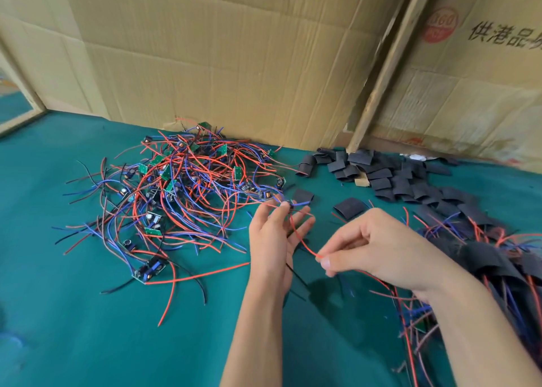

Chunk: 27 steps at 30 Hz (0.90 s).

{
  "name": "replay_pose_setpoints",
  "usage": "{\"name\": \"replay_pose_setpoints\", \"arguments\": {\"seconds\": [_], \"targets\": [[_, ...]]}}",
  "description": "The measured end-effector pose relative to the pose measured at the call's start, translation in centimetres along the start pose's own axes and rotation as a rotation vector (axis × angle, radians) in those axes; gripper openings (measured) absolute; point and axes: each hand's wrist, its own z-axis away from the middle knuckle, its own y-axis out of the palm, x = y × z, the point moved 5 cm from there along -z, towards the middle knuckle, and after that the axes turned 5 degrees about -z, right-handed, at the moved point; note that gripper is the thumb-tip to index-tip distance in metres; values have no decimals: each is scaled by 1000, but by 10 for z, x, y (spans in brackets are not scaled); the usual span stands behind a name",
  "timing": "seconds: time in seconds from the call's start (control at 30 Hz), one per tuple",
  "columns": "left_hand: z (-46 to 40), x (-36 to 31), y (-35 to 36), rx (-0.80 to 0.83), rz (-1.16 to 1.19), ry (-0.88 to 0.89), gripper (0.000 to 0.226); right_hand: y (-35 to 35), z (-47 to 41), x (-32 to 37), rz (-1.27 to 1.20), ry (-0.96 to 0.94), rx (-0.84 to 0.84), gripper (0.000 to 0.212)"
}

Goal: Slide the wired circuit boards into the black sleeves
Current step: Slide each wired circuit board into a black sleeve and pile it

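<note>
Broadly, green worktop (88,313) spread with a wired circuit boards heap (176,187) at ten o'clock, black sleeves (387,175) at two. Nearer centre, left hand (272,240) pinching one small board (289,206) at fingertips; right hand (381,251), grip closed, pinching its red wire (305,244).

I see a green cloth table (88,313). On it at left centre lies a tangled heap of wired boards (176,187). Loose black sleeves (387,175) are piled at back right, two lying apart nearer centre. At right edge lies a pile of sleeved boards (492,257). Cardboard (220,58) stands along the back edge.
</note>
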Motion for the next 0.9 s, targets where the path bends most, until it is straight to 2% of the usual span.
{"name": "replay_pose_setpoints", "arguments": {"seconds": [0.07, 0.13, 0.17, 0.23, 0.27, 0.3, 0.4, 0.53, 0.63, 0.7, 0.77, 0.83, 0.9], "targets": [[-1, -1, -2, -14, -23, 20, 17, -1, -2, 1, 174, 50, 104, 7], [-2, -2, -2, -15, -43, 35, 24, -9, -12, 5, 148, 33, 92, 7], [-1, -2, -2, -11, -50, 44, 25, -16, -22, 6, 91, 14, -5, 8], [-1, -3, -2, -14, -66, 83, 24, -33, -47, 4, 106, -11, -325, 13], [-1, -2, -1, -17, -85, 110, 22, -34, -56, 5, 146, -9, -423, 13], [-1, -2, -1, -17, -121, 142, 22, -30, -67, 7, 149, -7, -427, 15], [0, -5, -4, -59, -273, 246, 17, -1, -88, 9, -73, -3, -230, 22], [0, -8, -9, -163, -610, 406, 14, 10, -88, 8, -263, -52, -227, 18], [6, -15, -8, -225, -868, 550, 23, 11, -86, 5, -322, -59, -285, 11], [8, -17, -6, -204, -773, 518, 25, 8, -81, 4, -403, -54, -309, 9], [6, -16, -8, -224, -651, 461, 28, -3, -71, -1, -595, -30, -347, 8], [5, -16, -10, -274, -646, 456, 35, -19, -56, -9, -833, -22, -430, 6], [8, -17, -11, -342, -679, 479, 32, -36, -38, -18, -945, -26, -523, 3]]}}
